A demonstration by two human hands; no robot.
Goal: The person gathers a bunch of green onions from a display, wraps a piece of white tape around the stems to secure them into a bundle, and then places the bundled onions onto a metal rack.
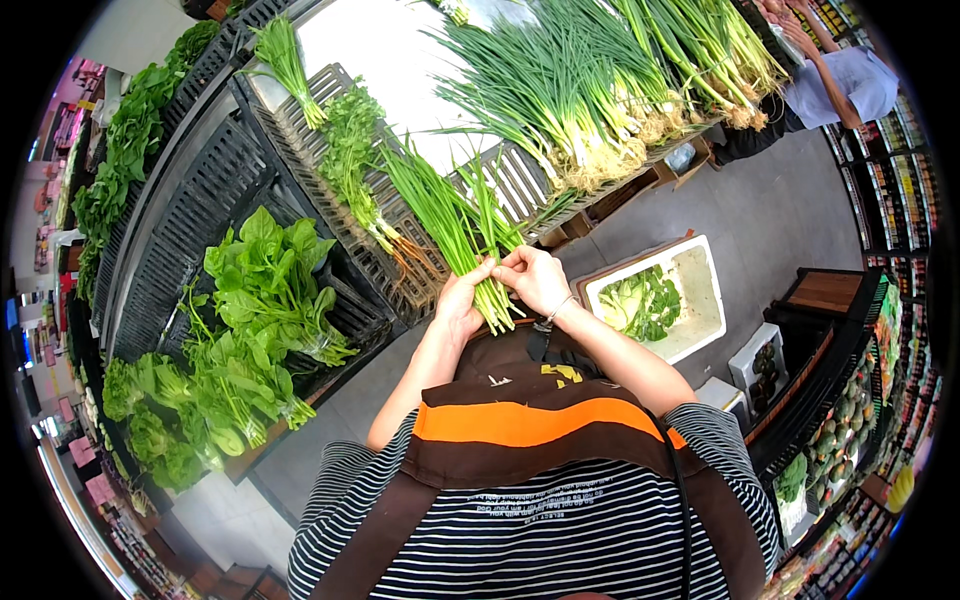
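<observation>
A bunch of long, flat-leaved garlic chives (435, 210) is gripped in my left hand (461, 306), its pale cut ends pointing down toward my apron. Close beside it my right hand (537, 281) pinches at the stems; a few chive leaves (487, 208) run up from between its fingers. Exactly what those fingertips hold is partly hidden. Just left of the chives, a bunch of coriander (352, 150) with brown roots lies on the black slatted crate (325, 90). Another small bunch of chives (284, 65) rests at that crate's far end.
Scallions (570, 100) with roots are piled at the far right of the display. Leafy greens (265, 290) fill crates at the left. On the floor to my right stands a white foam box (700, 300) with leaves in it. Another person (840, 85) is at the far right.
</observation>
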